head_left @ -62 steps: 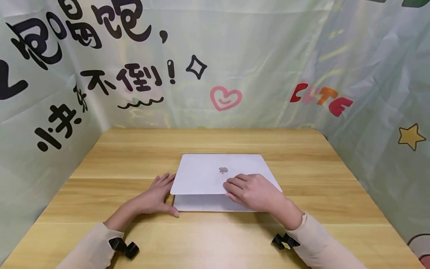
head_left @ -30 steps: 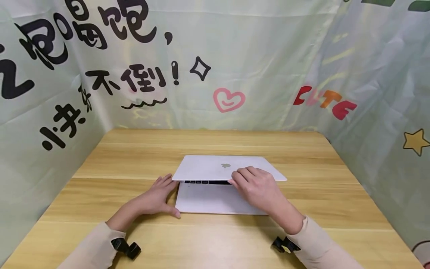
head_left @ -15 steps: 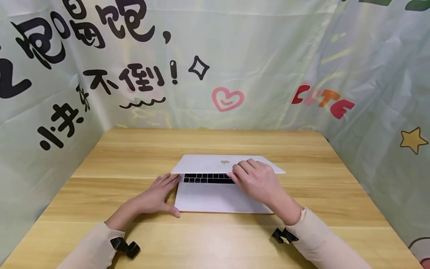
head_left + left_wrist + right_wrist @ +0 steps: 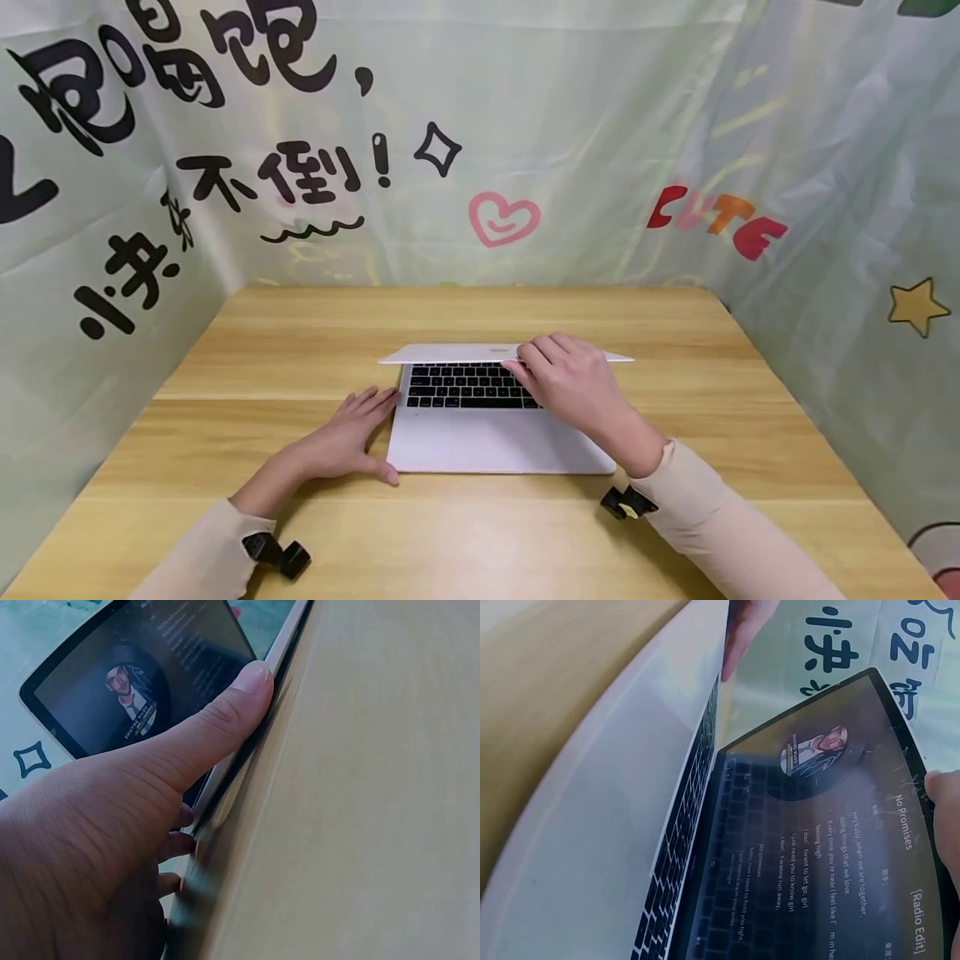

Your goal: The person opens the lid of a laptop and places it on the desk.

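Note:
A silver laptop [image 4: 457,446] sits on the table with its lid [image 4: 442,354] tilted up partway, baring the black keyboard [image 4: 465,387]. My right hand [image 4: 573,392] pinches the lid's free edge right of centre, thumb on the screen side and fingers curled over the back. In the right wrist view the lit screen [image 4: 817,832] shows song lyrics and a round picture. My left hand [image 4: 337,442] lies along the base's left side with its fingers extended. Its thumb [image 4: 225,705] rests at the front left corner, as the left wrist view shows.
The wooden table [image 4: 480,533] reaches back to a pale green cloth backdrop [image 4: 585,108] printed with black lettering and coloured drawings. The cloth also lines the left and right sides. Small black cameras, one left [image 4: 277,554] and one right [image 4: 628,502], are strapped at the sleeve cuffs.
My right hand has swung the lid up and back from nearly closed, and the keyboard has come into sight. The left hand stays at the base's left side.

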{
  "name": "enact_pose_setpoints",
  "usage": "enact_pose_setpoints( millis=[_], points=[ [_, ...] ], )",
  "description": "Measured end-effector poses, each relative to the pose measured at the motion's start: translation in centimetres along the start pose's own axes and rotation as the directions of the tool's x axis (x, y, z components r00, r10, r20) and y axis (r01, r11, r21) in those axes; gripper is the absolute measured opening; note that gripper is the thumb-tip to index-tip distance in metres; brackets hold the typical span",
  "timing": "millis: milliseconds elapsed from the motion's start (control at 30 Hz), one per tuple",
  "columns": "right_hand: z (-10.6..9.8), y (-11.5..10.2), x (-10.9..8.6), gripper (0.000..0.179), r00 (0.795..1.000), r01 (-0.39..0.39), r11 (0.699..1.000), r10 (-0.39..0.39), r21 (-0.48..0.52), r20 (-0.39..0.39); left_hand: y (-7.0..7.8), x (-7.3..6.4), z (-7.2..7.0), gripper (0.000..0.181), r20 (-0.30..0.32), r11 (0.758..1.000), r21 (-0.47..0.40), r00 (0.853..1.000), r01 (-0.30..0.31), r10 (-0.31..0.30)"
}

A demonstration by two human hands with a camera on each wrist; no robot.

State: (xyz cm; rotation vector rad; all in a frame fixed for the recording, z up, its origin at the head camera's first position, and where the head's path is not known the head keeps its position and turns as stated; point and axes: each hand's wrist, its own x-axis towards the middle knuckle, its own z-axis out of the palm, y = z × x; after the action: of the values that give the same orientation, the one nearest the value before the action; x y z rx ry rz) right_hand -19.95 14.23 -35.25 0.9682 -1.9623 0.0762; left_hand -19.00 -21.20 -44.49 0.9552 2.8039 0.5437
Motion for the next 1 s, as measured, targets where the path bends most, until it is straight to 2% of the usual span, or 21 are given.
enact_pose_setpoints(
  millis=[400,633,900,1000],
  points=[
    [0.5,0.6,0.5,0.044,0.999,-0.015,1.000,0.016,0.023,-0.029,0.0,-0.3,0.4,0.122,-0.004,1.000,-0.014,1.000,0.000,0.000],
    [1.1,1.3,1.1,0.049,0.992,0.008,0.999,-0.002,0.050,-0.124,-0.1,-0.1,0.6,0.122,-0.008,1.000,-0.018,1.000,-0.003,0.003],
    [0.8,2.1,2.1,0.050,0.999,-0.037,0.997,0.038,0.066,-0.014,-0.2,0.0,0.2,0.122,-0.027,1.000,-0.024,1.000,-0.015,0.014],
    [0.6,2.3,2.6,0.047,0.999,-0.053,0.996,0.053,0.072,-0.001,-0.2,0.0,0.1,0.122,-0.021,1.000,-0.015,1.000,-0.004,0.004]
  ],
)
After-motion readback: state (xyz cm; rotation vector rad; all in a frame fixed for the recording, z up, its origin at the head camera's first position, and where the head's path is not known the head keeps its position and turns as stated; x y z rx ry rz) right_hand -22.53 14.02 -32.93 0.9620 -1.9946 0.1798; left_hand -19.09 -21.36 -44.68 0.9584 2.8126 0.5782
